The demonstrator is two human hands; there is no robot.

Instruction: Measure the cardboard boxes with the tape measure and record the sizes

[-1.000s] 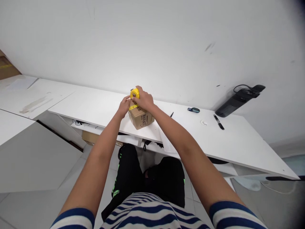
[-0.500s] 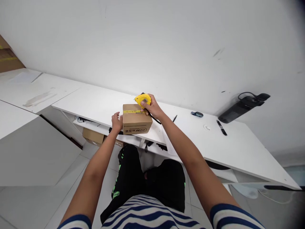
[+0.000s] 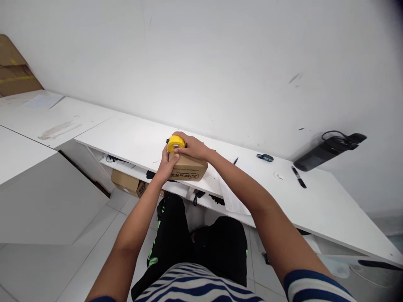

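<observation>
Behind a long, flat-topped white bench (image 3: 132, 130) rose a plain white wall (image 3: 220, 63), marked by a few dark scuffs. At the far left, a brown cardboard carton with yellow tape (image 3: 19, 86) met the edge of the view, and near it lay a white sheet of paper (image 3: 42, 101). A brownish smear (image 3: 58, 129) crossed the bench's left section, and a tan cardboard carton (image 3: 124, 182) sat below bench level.

Near the middle, the person's left hand (image 3: 166, 165) lay against the left end of a small brown cardboard box (image 3: 189, 172), its thumb over the top edge; whether its fingers were closed firmly could not be told. Just above the box's top, toward its left end, was a yellow rounded tape measure (image 3: 174, 143) with a black corner. The right hand (image 3: 194, 147) reached over the box from the right, its fingers wrapped around the tape measure. Dark print marked the box's near side.

Farther right, a printed white sheet (image 3: 233, 198) lay partly under the right forearm, beside a slim dark pen (image 3: 236, 160). Beyond were a small, dark, oval object (image 3: 265, 157), a curved white piece (image 3: 278, 176), a black marker (image 3: 298, 177) and, near the wall, a tall black bottle with a loop (image 3: 317, 153).
</observation>
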